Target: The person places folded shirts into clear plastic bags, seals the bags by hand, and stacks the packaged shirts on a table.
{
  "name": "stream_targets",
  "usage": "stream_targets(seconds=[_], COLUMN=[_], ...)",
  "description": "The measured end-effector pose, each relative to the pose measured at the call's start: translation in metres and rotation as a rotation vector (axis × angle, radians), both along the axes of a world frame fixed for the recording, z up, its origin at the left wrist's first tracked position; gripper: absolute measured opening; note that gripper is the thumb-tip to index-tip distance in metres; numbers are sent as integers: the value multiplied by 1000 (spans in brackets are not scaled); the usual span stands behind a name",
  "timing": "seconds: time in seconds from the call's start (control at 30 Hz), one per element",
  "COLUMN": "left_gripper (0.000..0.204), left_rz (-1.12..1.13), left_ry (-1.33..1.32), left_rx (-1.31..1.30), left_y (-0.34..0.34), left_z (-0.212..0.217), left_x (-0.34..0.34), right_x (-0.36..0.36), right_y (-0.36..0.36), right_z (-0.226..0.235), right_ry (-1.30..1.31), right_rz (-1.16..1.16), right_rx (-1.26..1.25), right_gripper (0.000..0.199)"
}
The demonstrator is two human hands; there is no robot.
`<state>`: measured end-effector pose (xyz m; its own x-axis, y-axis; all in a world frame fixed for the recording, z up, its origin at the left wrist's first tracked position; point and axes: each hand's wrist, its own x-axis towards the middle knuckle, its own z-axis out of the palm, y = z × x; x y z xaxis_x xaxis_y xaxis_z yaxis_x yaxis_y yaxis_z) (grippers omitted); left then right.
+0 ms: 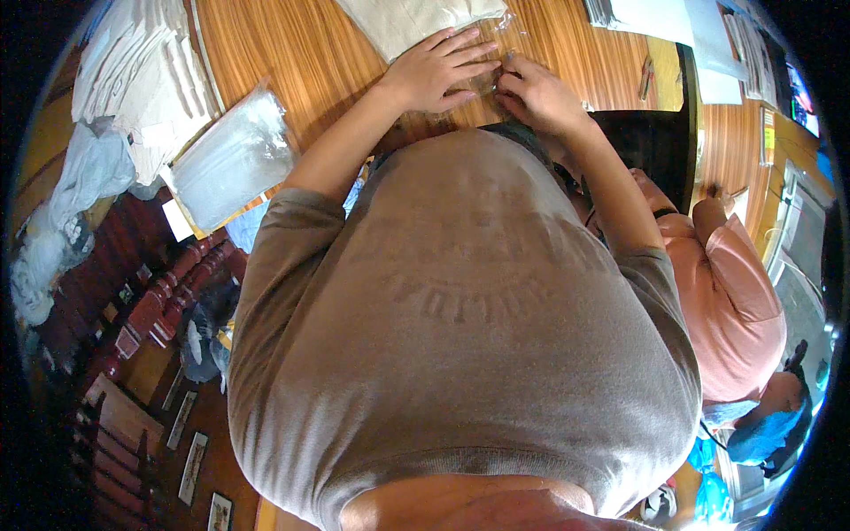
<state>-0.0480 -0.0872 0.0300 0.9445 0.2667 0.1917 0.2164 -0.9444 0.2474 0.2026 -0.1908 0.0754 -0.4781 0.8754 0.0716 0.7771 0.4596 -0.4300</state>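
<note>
A folded beige cloth in a clear plastic bag lies on the wood-grain table, cut off by the top of the view. My left hand rests flat at its near edge, fingers spread over the clear film. Close by on the right, my right hand has its fingers bent together in a pinch at the film's loose end. Crinkled film shows between the two hands. My fingertips partly hide how much of it the right hand grips.
Piled white folded cloths stand at the left, beside a stack of flat clear plastic bags. Slim tools lie on a yellow surface to the right, below white sheets. Another person in a pink top sits close on my right.
</note>
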Motion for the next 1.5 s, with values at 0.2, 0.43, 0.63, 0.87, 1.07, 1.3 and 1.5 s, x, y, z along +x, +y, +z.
stream_targets(seconds=[0.2, 0.43, 0.63, 0.87, 1.07, 1.3, 1.5], left_gripper=[63, 60, 53, 46, 48, 53, 58], left_rz=[-22, 8, 15, -95, -214, -201, -182], left_ry=[-73, -97, -23, 299, -38, 11, 12], left_rx=[-23, 43, 110, 78, 20, 46, 29], left_y=[1, -3, -4, 11, 29, 28, 26], left_z=[2, 12, 11, 49, 8, 5, 7], left_x=[-2, -2, -3, 25, 18, 19, 16], right_x=[-11, -14, -10, -1, -7, 0, -6], right_y=[-6, -7, -6, -6, -13, -16, -12], right_z=[14, 0, 8, -7, -8, -5, -2], right_ry=[-150, -202, -59, -14, -133, -234, -54], right_rz=[-196, -234, -204, -165, -141, 55, -72], right_rx=[-235, 74, -46, -41, 27, 163, 35], right_gripper=[30, 29, 20, 13, 17, 24, 22])
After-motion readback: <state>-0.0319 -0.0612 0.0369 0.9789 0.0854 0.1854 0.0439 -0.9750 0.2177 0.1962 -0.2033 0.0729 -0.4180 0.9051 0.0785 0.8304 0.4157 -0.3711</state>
